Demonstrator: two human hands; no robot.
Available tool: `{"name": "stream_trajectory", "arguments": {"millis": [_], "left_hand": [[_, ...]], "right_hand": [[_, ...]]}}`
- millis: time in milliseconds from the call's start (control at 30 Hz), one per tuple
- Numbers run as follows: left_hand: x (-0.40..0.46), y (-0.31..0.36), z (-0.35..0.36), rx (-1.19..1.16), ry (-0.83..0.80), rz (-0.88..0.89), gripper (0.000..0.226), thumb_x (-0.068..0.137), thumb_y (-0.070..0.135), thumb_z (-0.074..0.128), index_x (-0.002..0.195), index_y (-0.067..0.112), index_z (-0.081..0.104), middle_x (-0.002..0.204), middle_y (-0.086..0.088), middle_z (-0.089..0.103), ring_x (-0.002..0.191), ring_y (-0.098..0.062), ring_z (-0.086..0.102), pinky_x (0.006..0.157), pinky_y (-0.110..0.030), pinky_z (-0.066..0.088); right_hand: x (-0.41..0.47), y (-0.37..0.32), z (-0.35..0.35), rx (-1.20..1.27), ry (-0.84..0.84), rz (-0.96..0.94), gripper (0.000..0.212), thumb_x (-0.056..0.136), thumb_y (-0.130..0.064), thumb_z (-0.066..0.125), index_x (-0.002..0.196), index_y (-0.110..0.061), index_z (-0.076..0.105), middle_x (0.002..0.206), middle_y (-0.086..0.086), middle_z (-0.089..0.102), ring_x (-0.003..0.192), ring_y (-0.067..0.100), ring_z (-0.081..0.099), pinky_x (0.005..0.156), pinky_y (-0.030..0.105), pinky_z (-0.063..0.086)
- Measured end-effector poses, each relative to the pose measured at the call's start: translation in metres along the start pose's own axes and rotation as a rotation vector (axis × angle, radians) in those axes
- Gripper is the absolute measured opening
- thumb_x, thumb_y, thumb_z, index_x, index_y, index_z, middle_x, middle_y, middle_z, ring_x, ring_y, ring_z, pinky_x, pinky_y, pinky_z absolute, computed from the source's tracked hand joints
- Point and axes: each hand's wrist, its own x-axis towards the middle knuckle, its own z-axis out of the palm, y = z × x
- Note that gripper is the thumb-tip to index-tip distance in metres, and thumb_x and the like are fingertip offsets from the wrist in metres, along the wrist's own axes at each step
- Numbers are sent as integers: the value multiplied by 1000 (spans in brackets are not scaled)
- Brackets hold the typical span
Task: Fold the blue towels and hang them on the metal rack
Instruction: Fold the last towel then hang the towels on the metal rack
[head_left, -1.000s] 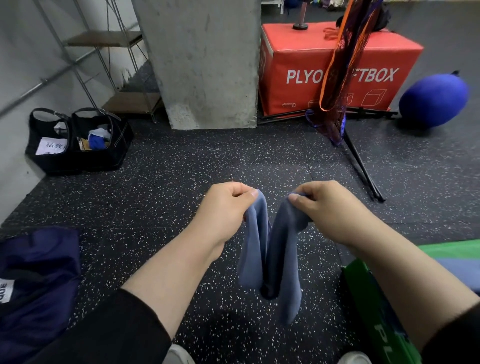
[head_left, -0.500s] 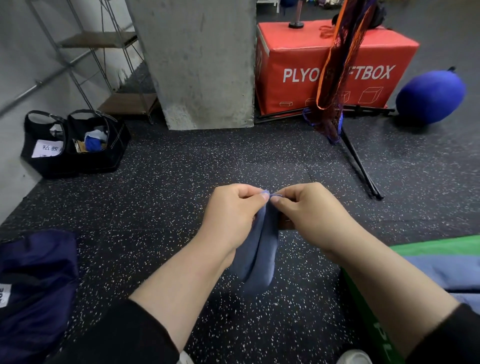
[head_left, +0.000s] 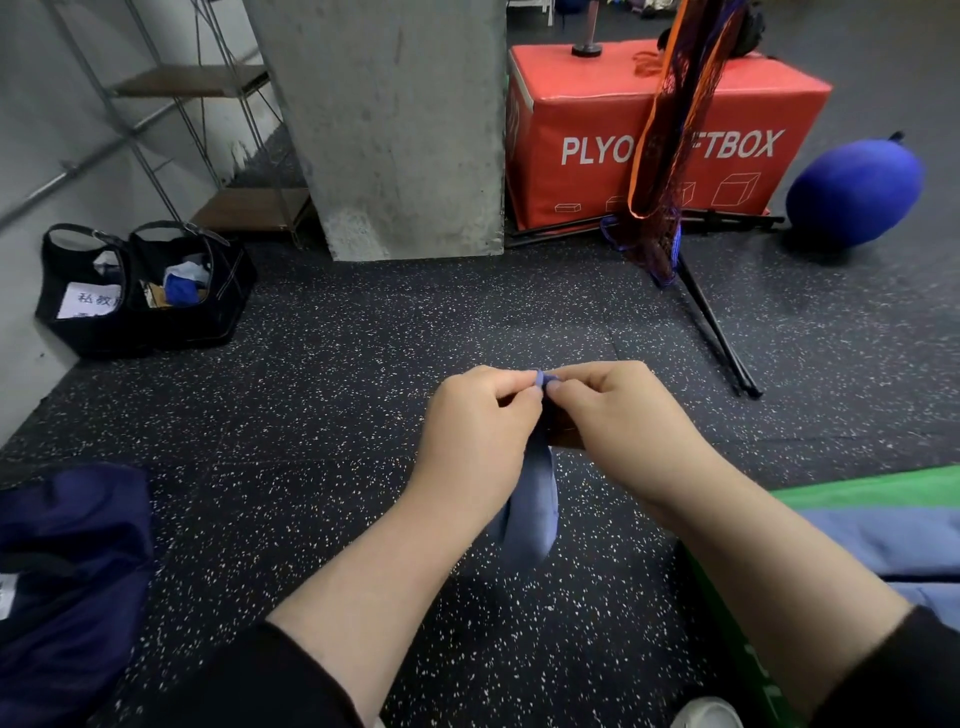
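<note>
**Both hands pinch towel top edge together, towel hangs doubled**

Left hand (head_left: 480, 415) out in front over the floor (head_left: 311, 415), forearm reaching up from lower left, black sleeve (head_left: 249, 680) pushed back. Fingers curled, thumb and forefinger pinching the top edge of the blue towel (head_left: 532, 509). Right hand (head_left: 618, 410) comes in from lower right, same curled pinch on the same edge, knuckles up. Fingertips of the two hands touch at the pinch point; only a small bit of towel edge shows between them.

Versus 1 s ago: hands were apart then, each holding a corner with the towel sagging in a V between them. Half a second ago they had closed together. Now they stay together, pinch slightly tighter, towel folded in half and narrower.

Towel hangs straight down from the pinch, between and below the two wrists, clear of the floor as far as can be told. More blue towel fabric (head_left: 883, 545) lies on the green box (head_left: 883, 486) at the right edge, just beside the right forearm. Metal rack (head_left: 171, 83) stands far left against the wall, well apart from the hands.
</note>
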Motion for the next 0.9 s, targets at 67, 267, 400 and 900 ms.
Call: {"name": "stream_trajectory", "arguments": {"millis": [67,267,400,900], "left_hand": [[-1,3,0,17,-96,9,31,96,8,55,111,20,79,109,12,70,103,-5,63,88,-21,48],[0,4,-11,-123,-147,-85,34,92,0,48,94,13,79,91,2,79,90,-9,74,91,-32,58],[9,-5,-16,162,-196,76,30,96,19,62,123,30,64,115,13,64,100,-2,62,89,-19,49],[15,-21,-25,91,-469,74,4,89,18,70,92,15,69,78,-6,68,72,-9,55,69,-35,46]], "right_hand": [[0,2,-4,64,-10,37,46,80,-46,56,92,-5,72,87,25,70,81,42,66,86,69,51],[2,6,-12,102,15,21,32,82,-45,63,90,-18,77,94,27,70,78,24,60,88,69,50],[1,3,-18,-37,-74,-61,18,99,-28,56,95,-23,73,89,5,76,84,21,68,89,60,53],[-10,-11,-40,-554,-77,-184,9,94,-23,62,87,-29,61,69,-9,63,59,-1,52,56,20,39]]}}
